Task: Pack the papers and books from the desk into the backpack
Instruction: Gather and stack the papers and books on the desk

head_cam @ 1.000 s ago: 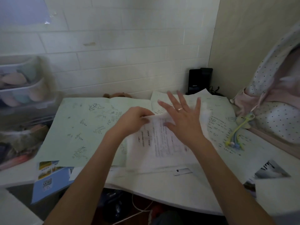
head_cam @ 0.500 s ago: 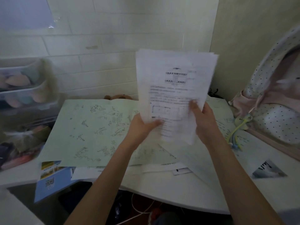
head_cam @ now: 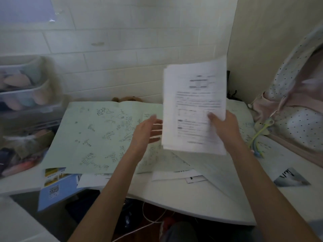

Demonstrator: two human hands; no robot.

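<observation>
Head view is showing the right hand [head_cam: 224, 126] gripping a stack of printed papers [head_cam: 194, 109] upright above the desk [head_cam: 183, 201], thumb on front. The left hand [head_cam: 146, 132] is hovering beside the stack's edge, fingers straight, possibly apart from it. The dotted backpack [head_cam: 297, 110] is sitting right.

You're looking at a matt white paper stack [head_cam: 194, 109], a matt pale-green paper sheet [head_cam: 97, 137] scribbled in ink, a soft dotted cloth backpack [head_cam: 297, 109], translucent plastic drawers [head_cam: 26, 88], a smooth white desk [head_cam: 192, 206] and a glossy blue leaflet [head_cam: 56, 187].
</observation>
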